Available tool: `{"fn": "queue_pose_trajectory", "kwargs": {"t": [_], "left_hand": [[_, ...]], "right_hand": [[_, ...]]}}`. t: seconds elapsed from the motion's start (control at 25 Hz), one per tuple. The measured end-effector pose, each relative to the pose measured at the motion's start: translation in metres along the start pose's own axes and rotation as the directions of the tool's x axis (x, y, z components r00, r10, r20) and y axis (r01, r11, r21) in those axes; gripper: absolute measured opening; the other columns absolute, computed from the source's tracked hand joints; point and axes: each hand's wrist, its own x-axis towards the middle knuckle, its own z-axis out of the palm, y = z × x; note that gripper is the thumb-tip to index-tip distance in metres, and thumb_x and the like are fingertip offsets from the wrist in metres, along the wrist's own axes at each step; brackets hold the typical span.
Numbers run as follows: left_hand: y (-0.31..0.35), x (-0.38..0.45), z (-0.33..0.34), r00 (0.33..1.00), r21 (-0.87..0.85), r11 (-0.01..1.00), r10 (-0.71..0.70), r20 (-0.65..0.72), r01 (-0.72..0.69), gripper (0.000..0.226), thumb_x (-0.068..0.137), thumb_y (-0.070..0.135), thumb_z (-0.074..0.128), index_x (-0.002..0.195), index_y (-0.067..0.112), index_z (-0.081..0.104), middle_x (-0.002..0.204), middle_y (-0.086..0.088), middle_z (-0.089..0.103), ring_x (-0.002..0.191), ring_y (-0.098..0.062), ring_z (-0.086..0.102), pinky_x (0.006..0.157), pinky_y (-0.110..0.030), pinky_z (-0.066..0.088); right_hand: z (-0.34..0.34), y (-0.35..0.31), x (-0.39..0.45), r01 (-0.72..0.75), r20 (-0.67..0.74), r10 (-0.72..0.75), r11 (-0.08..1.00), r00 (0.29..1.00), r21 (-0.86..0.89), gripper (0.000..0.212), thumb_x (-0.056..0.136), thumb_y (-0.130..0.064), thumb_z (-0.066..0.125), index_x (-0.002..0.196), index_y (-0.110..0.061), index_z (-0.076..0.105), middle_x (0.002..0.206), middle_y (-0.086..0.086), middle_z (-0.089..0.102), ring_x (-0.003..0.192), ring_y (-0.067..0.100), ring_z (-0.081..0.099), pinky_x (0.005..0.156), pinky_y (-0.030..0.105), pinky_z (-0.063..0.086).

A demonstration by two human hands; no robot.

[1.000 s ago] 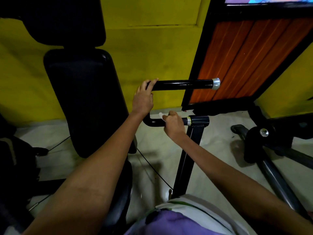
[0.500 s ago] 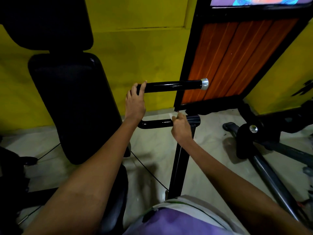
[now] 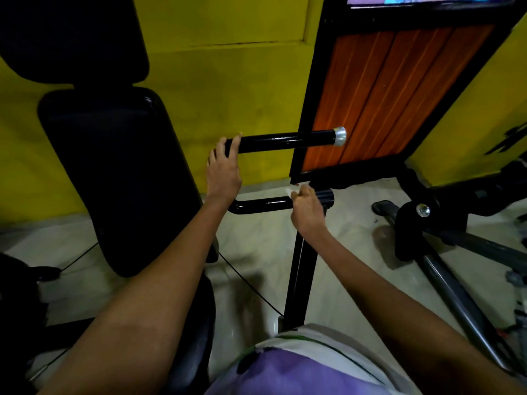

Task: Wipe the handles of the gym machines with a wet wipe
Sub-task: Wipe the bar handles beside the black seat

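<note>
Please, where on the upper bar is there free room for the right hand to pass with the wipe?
The upper bar is bare from the left hand, which grips its left end, to the silver cap. The lower bar is bare between its left bend and the right hand holding the wipe.

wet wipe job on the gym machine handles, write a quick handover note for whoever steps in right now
Left hand: grips the inner end of the upper handle bar, steadying it.
Right hand: holds the wet wipe against the lower handle bar, near its joint with the upright post.
Done: cannot tell for sure from this view which bars are already wiped; the wipe sits at the right end of the lower bar.
Left: finish the lower bar, wipe the upper bar out to its silver end cap, then the other machines.
</note>
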Motion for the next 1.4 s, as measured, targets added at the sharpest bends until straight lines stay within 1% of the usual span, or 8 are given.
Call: {"fn": "queue_pose_trajectory", "kwargs": {"t": [0.24,0.36,0.4,0.48,0.72,1.04,1.2,1.4], "left_hand": [[0.0,-0.001,0.001,1.0,-0.017,1.0,0.003,0.006,-0.003,0.064,0.091,0.0,0.043,0.148,0.022,0.024,0.142,-0.016,0.033,0.122,-0.033,0.041,0.096,-0.041,0.039],[-0.004,0.001,-0.001,0.999,-0.067,0.997,0.036,0.016,-0.035,0.062,0.092,0.001,0.044,0.148,0.023,0.026,0.142,-0.016,0.035,0.123,-0.033,0.041,0.095,-0.043,0.04],[-0.005,0.001,-0.002,0.999,-0.092,0.995,0.037,0.017,-0.035,0.061,0.093,0.002,0.044,0.147,0.023,0.027,0.142,-0.016,0.035,0.123,-0.034,0.041,0.095,-0.043,0.04],[-0.006,0.001,-0.002,0.999,-0.124,0.992,0.032,0.026,-0.028,0.06,0.094,0.003,0.044,0.147,0.024,0.027,0.142,-0.015,0.035,0.123,-0.033,0.041,0.095,-0.044,0.041],[-0.006,0.002,-0.007,0.997,-0.096,0.995,0.03,0.07,-0.023,0.06,0.095,0.006,0.044,0.148,0.027,0.024,0.144,-0.012,0.032,0.123,-0.032,0.042,0.093,-0.045,0.043],[-0.01,0.002,-0.005,0.998,-0.082,0.996,0.034,0.052,-0.029,0.06,0.094,0.006,0.044,0.147,0.025,0.025,0.144,-0.013,0.033,0.119,-0.033,0.045,0.089,-0.045,0.043],[-0.01,0.002,-0.005,0.999,-0.094,0.995,0.042,0.031,-0.039,0.06,0.093,0.005,0.044,0.147,0.024,0.028,0.142,-0.015,0.035,0.116,-0.033,0.047,0.089,-0.044,0.043],[-0.01,0.002,-0.003,0.999,-0.11,0.993,0.037,0.018,-0.035,0.06,0.092,0.005,0.043,0.147,0.023,0.028,0.142,-0.016,0.035,0.117,-0.034,0.046,0.089,-0.045,0.044]], "right_hand": [[0.027,-0.032,-0.009,0.042,-0.068,0.002,0.776,0.998,0.63,0.034,0.085,0.009,0.053,0.118,0.002,0.06,0.107,0.017,0.055,0.094,0.024,0.056,0.082,0.019,0.043],[0.04,-0.035,-0.02,-0.369,0.379,0.365,-0.1,0.851,0.924,0.016,0.085,0.011,0.053,0.079,0.0,0.061,0.071,0.013,0.059,0.058,0.014,0.062,0.051,0.018,0.047],[0.044,-0.042,-0.027,-0.501,0.608,0.293,-0.365,0.738,0.785,0.02,0.088,0.012,0.048,0.073,0.0,0.056,0.067,0.013,0.057,0.057,0.015,0.061,0.046,0.015,0.047],[0.05,-0.058,-0.038,-0.635,0.811,0.076,-0.581,0.581,0.509,0.022,0.093,0.013,0.035,0.079,0.009,0.051,0.079,0.019,0.052,0.078,0.025,0.057,0.053,0.01,0.049],[0.044,-0.104,-0.011,-0.567,0.78,-0.137,-0.764,0.61,0.309,0.033,0.093,0.016,0.024,0.073,0.005,0.049,0.078,0.021,0.057,0.13,0.03,0.04,0.111,0.031,0.026],[0.049,-0.045,0.005,-0.274,0.787,-0.034,-0.946,0.616,0.174,0.033,0.093,0.015,0.024,0.073,0.001,0.046,0.08,0.016,0.047,0.084,0.027,0.054,0.104,0.03,0.039],[0.044,-0.009,-0.002,-0.174,0.81,0.021,-0.973,0.586,0.151,0.024,0.095,0.011,0.03,0.08,0.003,0.048,0.106,0.014,0.05,0.117,0.024,0.05,0.104,0.031,0.035],[0.028,0.008,-0.016,-0.154,0.799,0.105,-0.959,0.592,0.24,0.027,0.093,0.013,0.029,0.079,0.004,0.05,0.08,0.016,0.051,0.07,0.022,0.051,0.098,0.026,0.041]]}}
